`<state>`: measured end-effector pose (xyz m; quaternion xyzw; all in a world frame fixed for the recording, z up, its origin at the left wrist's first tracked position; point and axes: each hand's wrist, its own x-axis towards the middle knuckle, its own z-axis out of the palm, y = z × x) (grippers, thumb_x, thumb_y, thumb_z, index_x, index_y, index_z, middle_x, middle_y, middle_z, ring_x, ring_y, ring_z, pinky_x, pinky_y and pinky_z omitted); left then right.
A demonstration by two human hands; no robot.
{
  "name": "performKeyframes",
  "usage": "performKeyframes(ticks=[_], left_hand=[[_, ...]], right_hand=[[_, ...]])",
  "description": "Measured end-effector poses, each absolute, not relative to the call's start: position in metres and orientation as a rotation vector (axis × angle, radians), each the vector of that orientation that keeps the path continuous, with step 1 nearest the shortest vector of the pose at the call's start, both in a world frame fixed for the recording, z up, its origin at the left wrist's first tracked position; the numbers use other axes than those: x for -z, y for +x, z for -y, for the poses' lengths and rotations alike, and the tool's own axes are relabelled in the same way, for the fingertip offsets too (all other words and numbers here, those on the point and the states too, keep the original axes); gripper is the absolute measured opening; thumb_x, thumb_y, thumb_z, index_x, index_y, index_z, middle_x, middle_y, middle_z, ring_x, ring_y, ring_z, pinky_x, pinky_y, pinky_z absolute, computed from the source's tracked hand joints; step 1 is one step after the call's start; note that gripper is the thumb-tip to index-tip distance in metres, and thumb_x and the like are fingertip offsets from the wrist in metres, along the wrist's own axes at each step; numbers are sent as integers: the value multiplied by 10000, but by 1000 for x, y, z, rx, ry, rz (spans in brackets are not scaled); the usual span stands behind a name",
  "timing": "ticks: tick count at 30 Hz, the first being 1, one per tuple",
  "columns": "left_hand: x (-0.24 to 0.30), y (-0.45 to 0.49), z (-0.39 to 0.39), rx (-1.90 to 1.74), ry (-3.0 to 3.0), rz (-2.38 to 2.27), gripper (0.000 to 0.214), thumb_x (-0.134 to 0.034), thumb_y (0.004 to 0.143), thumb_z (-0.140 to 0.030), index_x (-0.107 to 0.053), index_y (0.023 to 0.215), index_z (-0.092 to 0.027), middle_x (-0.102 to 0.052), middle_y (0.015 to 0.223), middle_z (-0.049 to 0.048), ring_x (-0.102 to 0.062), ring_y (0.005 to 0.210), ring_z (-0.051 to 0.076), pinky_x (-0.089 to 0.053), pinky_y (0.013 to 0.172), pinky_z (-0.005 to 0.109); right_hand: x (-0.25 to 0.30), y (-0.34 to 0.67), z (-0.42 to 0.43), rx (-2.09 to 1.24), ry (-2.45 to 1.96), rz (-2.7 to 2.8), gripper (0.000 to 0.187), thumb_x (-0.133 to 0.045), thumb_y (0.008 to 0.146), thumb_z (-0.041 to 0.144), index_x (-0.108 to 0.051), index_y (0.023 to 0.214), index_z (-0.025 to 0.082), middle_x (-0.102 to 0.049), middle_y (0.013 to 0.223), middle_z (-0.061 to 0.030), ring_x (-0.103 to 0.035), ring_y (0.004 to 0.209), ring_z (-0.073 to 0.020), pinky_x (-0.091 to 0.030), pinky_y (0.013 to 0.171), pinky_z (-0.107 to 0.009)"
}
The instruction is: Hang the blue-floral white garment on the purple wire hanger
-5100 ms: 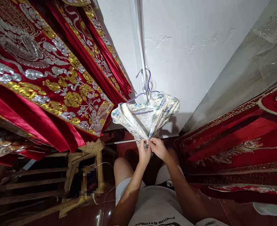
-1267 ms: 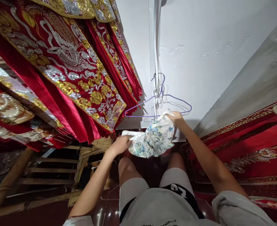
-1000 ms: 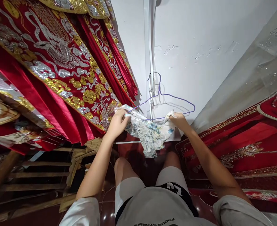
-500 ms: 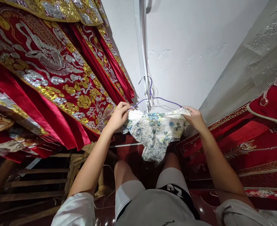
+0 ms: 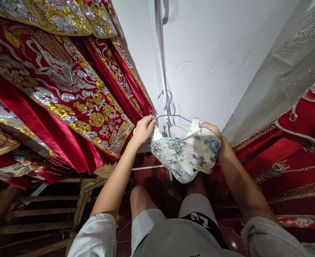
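Observation:
A white cloth with a blue and green flower print (image 5: 185,151) hangs in front of me over a thin purple wire hanger (image 5: 170,109). The hanger hooks onto a white strip on the wall. My left hand (image 5: 143,129) is closed on the cloth's left corner, right by the hanger's left end. My right hand (image 5: 212,132) is wrapped round the bunched right side of the cloth, at the hanger's right end, which the cloth hides.
Red garments with gold and silver embroidery (image 5: 66,92) hang close on the left, and more red embroidered fabric (image 5: 288,153) on the right. A wooden rack (image 5: 39,210) stands at lower left. The white wall (image 5: 213,53) is just ahead. The floor is dark red tile (image 5: 149,171).
The cloth was off the hanger, then lifted and spread along its bar. Both hands have now drawn inward, and the right one has bunched the cloth over the hanger's right end.

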<state>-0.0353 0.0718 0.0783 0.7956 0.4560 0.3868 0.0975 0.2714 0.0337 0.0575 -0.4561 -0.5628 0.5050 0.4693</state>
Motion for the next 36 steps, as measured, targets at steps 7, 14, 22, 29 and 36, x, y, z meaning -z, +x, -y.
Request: performKeyframes(ticks=[7,14,22,29,36], left_hand=[[-117,1,-68,-1405,2455,-1253,271,-506,1014,-343,-703,1110,-183,-654,1086,85,-600,1071,230,-464,951,366],[-119,16,-8,-841,2434,-1255,500,-422,1036,-503,-570,687,-178,-557,614,19,-490,571,155,-348,600,281],[-117,-45,-5,-633,2196,-1198,583,-437,997,-589,-631,636,-175,-629,607,23,-540,578,148,-429,628,270],[-137,-62,-17,-387,2023,-870,556,-550,921,-645,-687,638,-186,-666,657,59,-607,650,179,-506,695,302],[-136,-24,-48,-787,1852,-773,558,-498,947,-674,-579,673,-194,-557,578,20,-555,579,163,-498,654,330]], right_hand=[[-65,296,-25,-1450,-981,1158,395,-591,766,593,-650,742,203,-680,694,-93,-666,731,-256,-535,691,-381],[-47,249,29,-1896,-643,1741,235,-802,684,341,-726,792,147,-699,714,-21,-614,637,-159,-493,611,-273],[-24,225,20,-1736,-548,1644,322,-769,797,445,-707,952,169,-684,843,-23,-597,752,-146,-460,712,-262],[47,215,31,-1841,-543,1270,339,-737,823,497,-706,878,164,-607,672,-28,-544,622,-156,-410,644,-297],[102,202,57,-1892,-577,902,285,-694,848,475,-680,834,191,-533,605,-16,-468,580,-166,-363,587,-317]])
